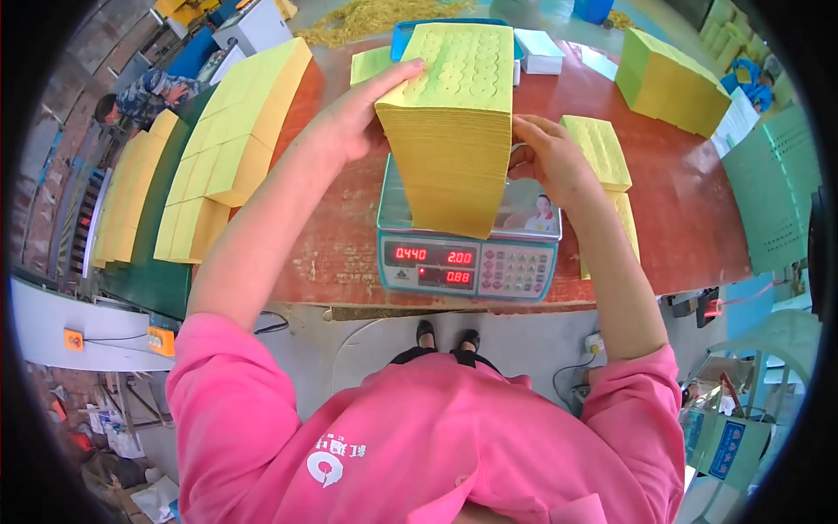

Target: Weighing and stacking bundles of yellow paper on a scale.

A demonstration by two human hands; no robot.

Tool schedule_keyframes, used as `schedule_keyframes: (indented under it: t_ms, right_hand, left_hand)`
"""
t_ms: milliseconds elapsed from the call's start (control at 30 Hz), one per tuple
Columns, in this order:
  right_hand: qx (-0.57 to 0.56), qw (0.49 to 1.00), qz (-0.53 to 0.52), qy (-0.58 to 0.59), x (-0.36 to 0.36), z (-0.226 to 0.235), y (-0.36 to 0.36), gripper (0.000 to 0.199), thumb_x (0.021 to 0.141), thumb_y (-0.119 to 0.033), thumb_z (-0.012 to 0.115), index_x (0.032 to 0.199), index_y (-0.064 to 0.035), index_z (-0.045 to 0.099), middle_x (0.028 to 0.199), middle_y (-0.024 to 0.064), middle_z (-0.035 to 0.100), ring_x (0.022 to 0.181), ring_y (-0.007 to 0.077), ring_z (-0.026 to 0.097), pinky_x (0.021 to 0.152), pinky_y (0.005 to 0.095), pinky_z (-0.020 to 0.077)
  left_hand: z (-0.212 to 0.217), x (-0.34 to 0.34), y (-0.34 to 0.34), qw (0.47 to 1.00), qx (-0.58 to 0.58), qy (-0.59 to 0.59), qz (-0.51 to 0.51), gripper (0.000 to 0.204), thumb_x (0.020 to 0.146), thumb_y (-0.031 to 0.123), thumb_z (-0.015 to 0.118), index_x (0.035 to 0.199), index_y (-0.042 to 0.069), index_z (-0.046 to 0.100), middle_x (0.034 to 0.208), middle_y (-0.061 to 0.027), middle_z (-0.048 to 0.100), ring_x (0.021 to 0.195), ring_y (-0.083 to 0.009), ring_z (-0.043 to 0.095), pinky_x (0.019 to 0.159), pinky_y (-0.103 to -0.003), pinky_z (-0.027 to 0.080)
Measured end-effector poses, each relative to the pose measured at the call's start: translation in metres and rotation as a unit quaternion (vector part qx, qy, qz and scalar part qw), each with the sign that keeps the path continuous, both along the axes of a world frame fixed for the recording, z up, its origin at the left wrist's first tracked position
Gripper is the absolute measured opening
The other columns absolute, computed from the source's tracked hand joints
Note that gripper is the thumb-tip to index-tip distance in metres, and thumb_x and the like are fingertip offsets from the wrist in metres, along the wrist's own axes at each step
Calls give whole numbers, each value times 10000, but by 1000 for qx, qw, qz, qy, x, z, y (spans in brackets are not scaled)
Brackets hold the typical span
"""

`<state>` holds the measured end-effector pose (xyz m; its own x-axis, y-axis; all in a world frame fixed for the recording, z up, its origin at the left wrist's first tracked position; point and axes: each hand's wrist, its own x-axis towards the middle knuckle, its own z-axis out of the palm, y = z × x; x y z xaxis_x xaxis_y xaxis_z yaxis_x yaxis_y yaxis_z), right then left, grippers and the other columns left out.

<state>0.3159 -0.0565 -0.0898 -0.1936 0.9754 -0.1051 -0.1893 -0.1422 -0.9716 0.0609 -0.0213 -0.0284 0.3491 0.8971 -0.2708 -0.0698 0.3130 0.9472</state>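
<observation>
Centre frame we've got a thick yellow stack point(449, 131), top sheet embossed with round dots, sitting on the scale point(469, 262). Left hand point(353, 118) presses its side, thumb on top; right hand point(550, 157) grips the other edge, fingers partly hidden. Blue tray point(403, 35) behind looks covered.

Packing workshop: yellow sheet stacks point(231, 131), weighing scale point(469, 262), worktable point(690, 218).

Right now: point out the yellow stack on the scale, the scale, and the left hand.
yellow stack point(449, 131), head view, front face of the sheets
scale point(467, 262), head view, display panel at the front
left hand point(353, 118), head view, back of the hand against the stack's left side
</observation>
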Motion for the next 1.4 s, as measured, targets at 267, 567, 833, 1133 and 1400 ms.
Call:
schedule_keyframes:
  t_ms: [267, 567, 833, 1133, 1400]
  right_hand:
    - [36, 990, -66, -118, -5, -9, -7, 396, 972, -253, 552, 1249, 27, 596, 994, 84, 672, 745, 154, 642, 673, 274, 511]
    - [72, 976, -207, 17, -18, -65, 18, 628, 1008, -525, 392, 1434, -69, 454, 1454, 117, 448, 1297, 227, 447, 1072, 357, 348]
    - [-3, 983, -166, 76, -46, -41, 62, 710, 973, -632, 400, 1335, -43, 560, 1206, 69, 630, 1040, 165, 609, 835, 318, 512]
    - [-49, 974, -211, 59, -40, -58, 50, 691, 979, -593, 435, 1343, -14, 534, 1240, 102, 614, 1086, 193, 603, 884, 339, 494]
    - [72, 951, -197, 228, 33, -110, -129, 653, 1046, -486, 251, 1347, 42, 488, 1162, 187, 643, 1090, 283, 606, 956, 401, 437]
  left_hand:
    - [-12, -8, 14, 997, 38, 73, -13, 759, 757, 681, 666, 1276, 135, 577, 1205, -50, 624, 1126, -176, 562, 954, -366, 430]
    - [-98, 12, 24, 984, 136, -85, 77, 592, 1002, 495, 420, 1417, 73, 447, 1348, -102, 544, 1167, -197, 552, 964, -373, 451]
    - [-125, 42, 55, 966, 35, -249, 65, 510, 1012, 477, 425, 1347, 97, 484, 1225, -73, 566, 1089, -171, 566, 864, -341, 512]
    - [-100, 24, 28, 966, 51, -191, 164, 471, 1013, 344, 453, 1358, 22, 464, 1309, -100, 562, 1138, -212, 575, 1006, -372, 451]
    - [-182, -162, -57, 931, 83, 15, 354, 549, 1017, 449, 419, 1363, 27, 475, 1370, -162, 519, 1236, -270, 531, 1024, -408, 418]
